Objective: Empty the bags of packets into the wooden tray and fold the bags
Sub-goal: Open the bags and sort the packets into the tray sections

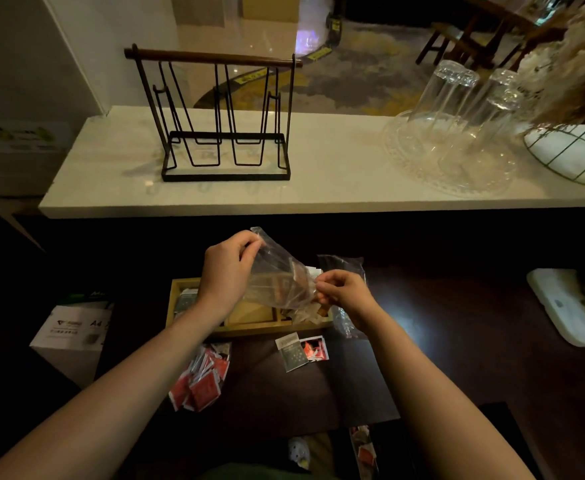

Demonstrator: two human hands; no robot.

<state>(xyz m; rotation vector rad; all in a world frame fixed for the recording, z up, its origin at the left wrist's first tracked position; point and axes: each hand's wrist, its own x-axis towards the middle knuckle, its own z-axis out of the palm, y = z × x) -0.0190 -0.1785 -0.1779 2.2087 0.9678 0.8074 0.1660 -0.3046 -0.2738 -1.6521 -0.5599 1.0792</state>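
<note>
Two hands on one clear plastic bag [277,275], held tilted over the wooden tray [249,322]: left hand [228,268] pinches its top corner, right hand [341,292] pinches the lower edge. Packets visible inside. Bag of red packets [201,379] lies on bench [422,358] nearby.

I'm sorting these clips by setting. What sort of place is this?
Probably a home bar counter by a dining area: a black wire cup rack and upturned clear glasses on the white marble counter, wooden chairs beyond.
</note>
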